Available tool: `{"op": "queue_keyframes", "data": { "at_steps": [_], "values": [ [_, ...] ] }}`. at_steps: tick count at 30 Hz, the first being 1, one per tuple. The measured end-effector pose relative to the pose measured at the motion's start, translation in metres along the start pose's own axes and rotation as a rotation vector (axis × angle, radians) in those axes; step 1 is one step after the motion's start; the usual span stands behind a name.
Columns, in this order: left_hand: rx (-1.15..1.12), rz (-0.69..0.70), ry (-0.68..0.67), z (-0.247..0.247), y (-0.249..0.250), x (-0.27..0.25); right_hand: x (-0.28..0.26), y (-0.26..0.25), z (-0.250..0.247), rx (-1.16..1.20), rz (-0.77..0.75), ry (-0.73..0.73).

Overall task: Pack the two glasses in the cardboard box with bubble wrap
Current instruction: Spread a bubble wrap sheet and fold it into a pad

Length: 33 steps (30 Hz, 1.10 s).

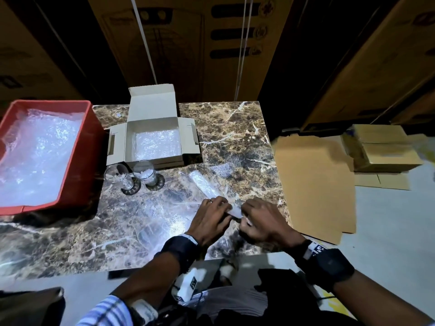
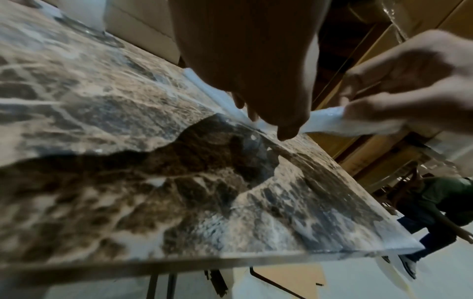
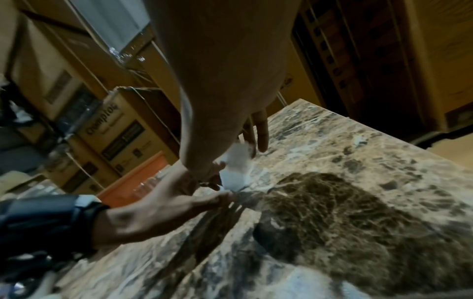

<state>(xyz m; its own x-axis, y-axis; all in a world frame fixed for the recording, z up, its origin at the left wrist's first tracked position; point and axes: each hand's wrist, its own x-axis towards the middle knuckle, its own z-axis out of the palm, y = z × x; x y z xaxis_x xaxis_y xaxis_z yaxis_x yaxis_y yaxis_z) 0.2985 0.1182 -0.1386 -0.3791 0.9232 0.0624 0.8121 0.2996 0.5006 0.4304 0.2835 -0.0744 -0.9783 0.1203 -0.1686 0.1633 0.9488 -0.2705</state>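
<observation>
— Fingers [image 1: 217, 203] of the left hand [image 1: 211, 220] are bent down onto the near end of the bubble wrap strip [image 1: 207, 187], and the strip is pinched there between them and the thumb. How is the right hand [image 1: 263, 220] placed?

— It is set just beside the left one, knuckles up, wrist raised above the marble table [image 1: 235, 137]. Its fingers are curled, and the same end of the strip is held between them; in the left wrist view the white end [image 2: 330, 121] is seen going into this grip [image 2: 409, 97]. The two hands are almost touching.

— In which direction is the strip laid?

— Its long axis is laid diagonally: from the hands at the near right part of the table it runs away and to the left, toward the glasses. The far part is flat on the marble; the near end is lifted a little by the hands.

— Where are the glasses kept?

— Two glasses are stood upright, close together, near the left side of the table: the left glass [image 1: 118, 176] and the right glass [image 1: 147, 172]. They are placed directly in front of the cardboard box [image 1: 117, 147].

— And the box?

— It is open, its lid is turned up at the back, the side flaps are spread out. A piece of bubble wrap [image 1: 156, 143] is seen on its bottom. A red crate [image 1: 89, 142] with more wrap is set left of it.
</observation>
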Motion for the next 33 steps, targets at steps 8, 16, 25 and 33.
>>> {"op": "queue_keyframes", "data": {
  "at_steps": [8, 16, 25, 33],
  "values": [
    [-0.486, -0.181, 0.058, -0.016, 0.015, -0.022, 0.005, -0.015, -0.026, 0.644, -0.025, -0.227],
    [-0.608, -0.4, 0.17, -0.013, 0.01, -0.024, 0.032, -0.012, 0.01, 0.916, 0.08, -0.214],
    [-0.689, -0.479, 0.197, -0.015, 0.002, -0.011, 0.054, -0.012, 0.041, 0.857, 0.179, 0.022],
    [-0.723, -0.58, 0.252, -0.018, 0.008, -0.003, 0.069, -0.014, 0.058, 0.76, 0.268, 0.065]
  ]
}}
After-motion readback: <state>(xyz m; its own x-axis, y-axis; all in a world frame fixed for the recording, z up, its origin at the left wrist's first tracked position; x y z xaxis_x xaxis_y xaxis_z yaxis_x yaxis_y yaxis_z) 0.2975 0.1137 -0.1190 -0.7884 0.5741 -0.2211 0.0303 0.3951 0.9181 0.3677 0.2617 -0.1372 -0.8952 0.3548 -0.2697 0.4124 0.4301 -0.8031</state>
